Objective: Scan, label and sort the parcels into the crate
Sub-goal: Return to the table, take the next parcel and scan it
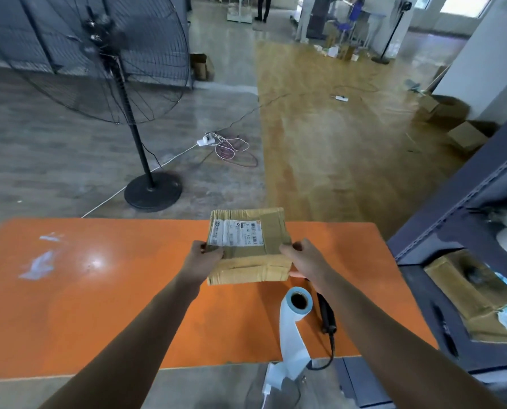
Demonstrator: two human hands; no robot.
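Gripping the parcel [247, 246] mid-frame with curled fingers (label [239, 236] up), left hand [206, 255] and right hand [301, 259] seem at the scan step; taking the scanner [326, 312] below-right needs one hand freed.

Warehouse packing hall. Orange worktable [98, 290], label roll [294, 317] near its front edge; big pedestal fan [110, 69] beyond far edge; steel shelving [467, 184] at table's right; open cardboard boxes [464, 137] on floor beyond.
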